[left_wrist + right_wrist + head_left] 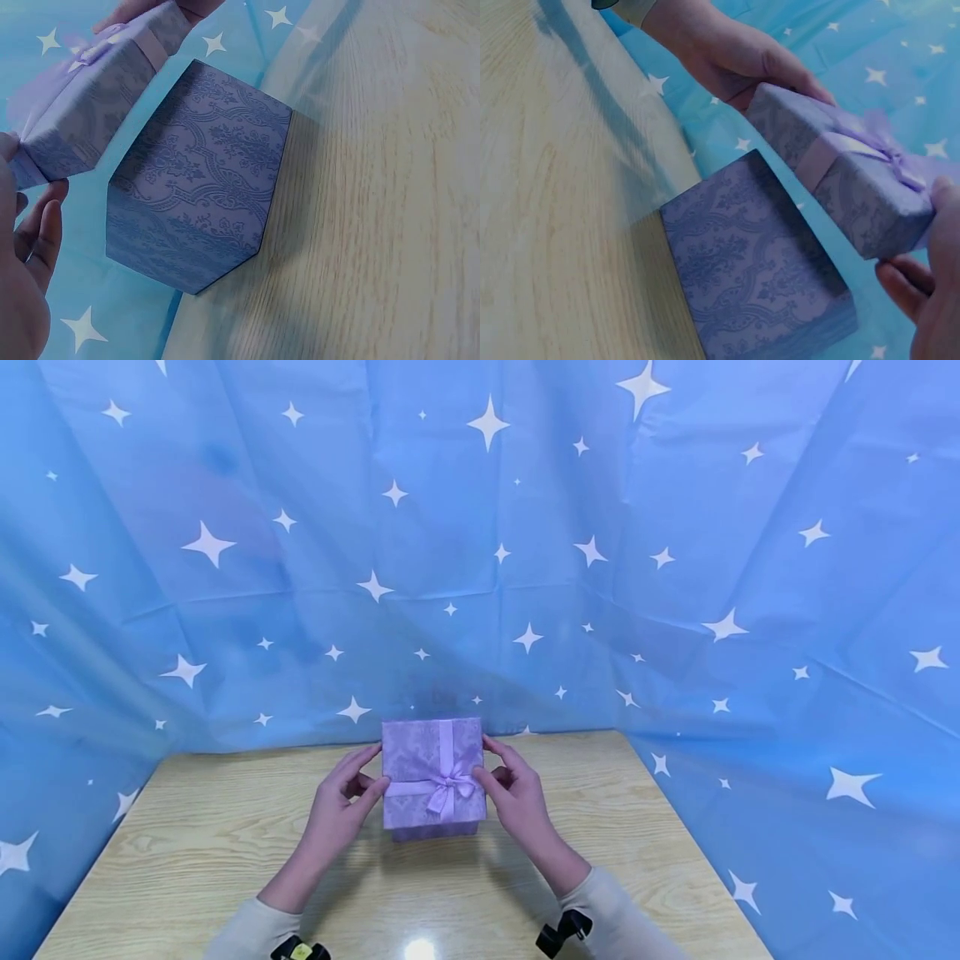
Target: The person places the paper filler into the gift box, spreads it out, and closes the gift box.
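A purple patterned gift box lid (408, 752) with a satin ribbon and bow (447, 785) is held by both hands above its box base (202, 150). In both wrist views a gap separates the lid from the base, which stands on the table. My left hand (341, 802) grips the lid's left side, thumb near the top edge and fingers along the side. On the opposite side my right hand (521, 797) grips the lid the same way, its thumb beside the bow. The inside of the base is hidden.
The light wood-grain table (187, 860) carries the box near its back edge. A blue cloth with white stars (450, 527) hangs behind and along both sides. Dark wrist straps (564, 933) sit over the pale sleeves (626, 914).
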A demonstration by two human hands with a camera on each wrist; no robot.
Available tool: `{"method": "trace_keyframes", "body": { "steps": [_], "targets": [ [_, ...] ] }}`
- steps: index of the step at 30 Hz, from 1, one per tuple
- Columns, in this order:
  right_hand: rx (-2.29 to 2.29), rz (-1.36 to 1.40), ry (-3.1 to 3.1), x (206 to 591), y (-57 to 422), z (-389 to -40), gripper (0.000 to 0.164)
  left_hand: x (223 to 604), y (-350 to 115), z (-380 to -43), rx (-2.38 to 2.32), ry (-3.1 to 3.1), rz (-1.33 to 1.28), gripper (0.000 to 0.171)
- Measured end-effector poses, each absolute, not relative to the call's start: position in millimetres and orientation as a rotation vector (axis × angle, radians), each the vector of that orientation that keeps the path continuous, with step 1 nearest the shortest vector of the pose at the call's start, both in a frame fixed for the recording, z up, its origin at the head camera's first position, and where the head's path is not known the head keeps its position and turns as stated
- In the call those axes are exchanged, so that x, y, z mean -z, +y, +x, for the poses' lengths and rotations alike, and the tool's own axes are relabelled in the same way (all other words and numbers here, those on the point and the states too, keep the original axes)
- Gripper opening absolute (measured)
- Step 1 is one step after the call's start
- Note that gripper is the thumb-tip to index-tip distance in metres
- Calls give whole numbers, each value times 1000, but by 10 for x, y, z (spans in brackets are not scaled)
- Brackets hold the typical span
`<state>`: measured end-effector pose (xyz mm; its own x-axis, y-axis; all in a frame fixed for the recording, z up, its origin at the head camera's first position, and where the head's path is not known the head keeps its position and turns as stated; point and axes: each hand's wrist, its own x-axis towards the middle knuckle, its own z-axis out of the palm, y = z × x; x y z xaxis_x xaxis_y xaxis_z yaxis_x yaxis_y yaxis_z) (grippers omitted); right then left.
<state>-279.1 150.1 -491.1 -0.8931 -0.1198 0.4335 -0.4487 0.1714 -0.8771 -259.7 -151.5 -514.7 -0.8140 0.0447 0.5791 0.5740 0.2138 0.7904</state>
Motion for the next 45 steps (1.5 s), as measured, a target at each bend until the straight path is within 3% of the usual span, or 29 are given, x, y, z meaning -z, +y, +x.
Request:
{"method": "trace_keyframes", "body": {
  "steps": [11, 16, 19, 22, 25, 29, 45],
  "targets": [
    [-1648, 697, -2270, 4964, 1566, -2792, 58, 5133, -1491, -2560, 1679, -2105, -465, 57],
    [-1680, 926, -2372, 4939, 1628, -2797, 96, 5119, -1539, -2537, 1700, -2180, -452, 64],
    [-1715, 968, -2458, 4914, 1655, -2792, 120, 5118, -1577, -2535, 1698, -2243, -534, 84],
    [-1707, 942, -2522, 4905, 1674, -2799, 132, 5124, -1595, -2551, 1651, -2316, -646, 108],
    [-1694, 917, -2550, 4910, 1684, -2814, 133, 5120, -1591, -2552, 1592, -2404, -669, 124],
    [-1684, 916, -2549, 4932, 1688, -2833, 129, 5133, -1577, -2555, 1581, -2485, -610, 131],
    [-1529, 826, -2632, 4985, 1700, -2970, 115, 5144, -1536, -2664, 1436, -2518, -605, 116]
  ]
}}
